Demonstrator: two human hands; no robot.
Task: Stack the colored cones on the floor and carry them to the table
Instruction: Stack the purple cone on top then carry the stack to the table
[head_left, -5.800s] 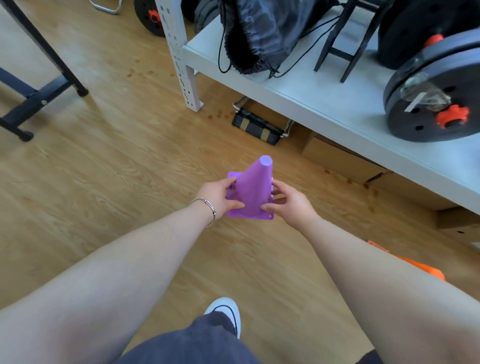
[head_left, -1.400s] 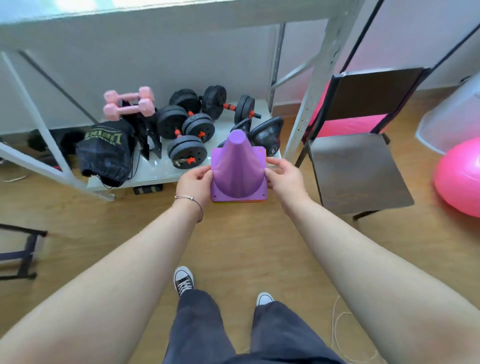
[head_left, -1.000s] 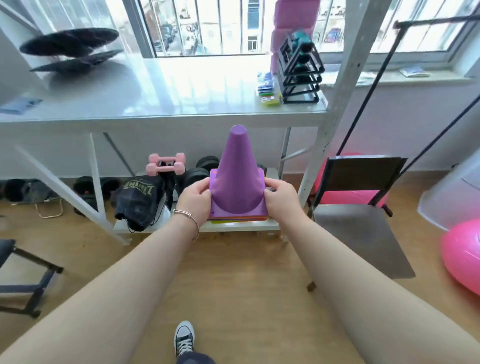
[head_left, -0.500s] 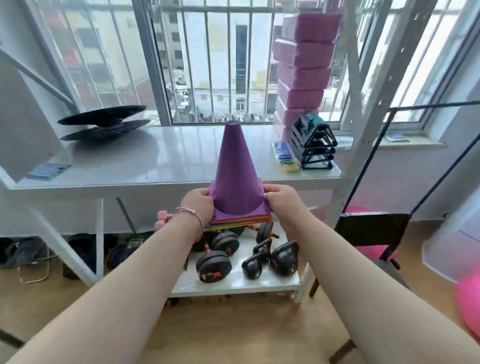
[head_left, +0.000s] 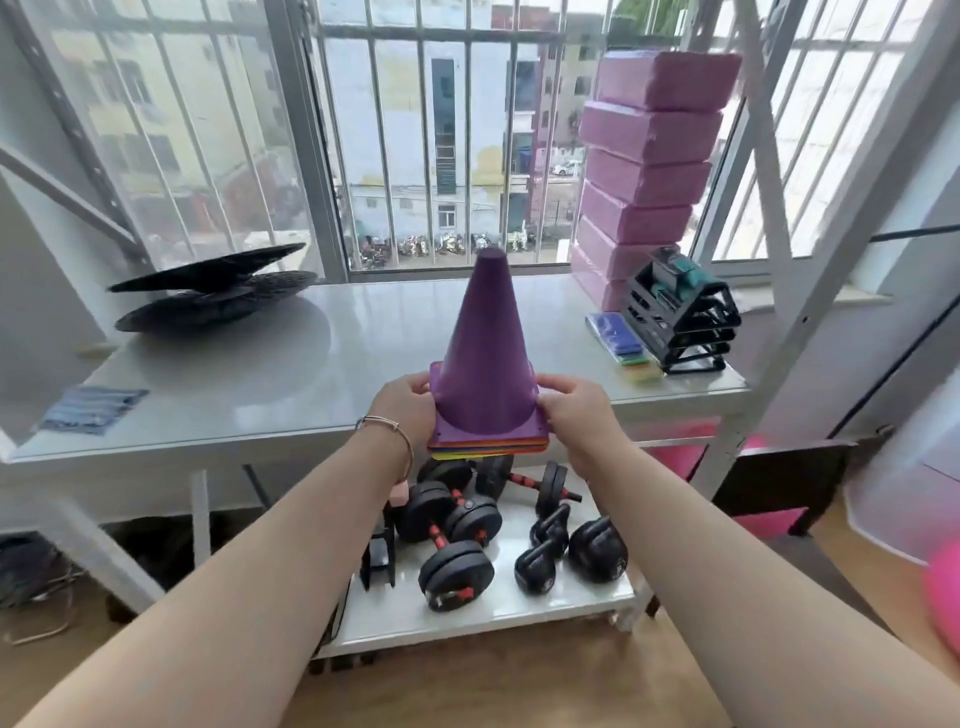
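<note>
Cone stack (head_left: 485, 364) upright, purple cone on top, orange and yellow base edges showing under it. Left hand (head_left: 408, 410) and right hand (head_left: 574, 415) grip opposite sides of the square bases, fingers (head_left: 558, 382) curled and pinching the base edges. Stack is held in the air at the front edge of the white worktop (head_left: 260, 384); can't tell if it touches. Black discs (head_left: 208, 291) back left, pink foam blocks (head_left: 649, 171) back right. Dumbbells (head_left: 452, 525) on lower shelf (head_left: 483, 621).

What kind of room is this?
Likely a home gym or exercise storage corner: black dumbbells and kettlebells on the low shelf, and stacked purple foam blocks by the barred window.
</note>
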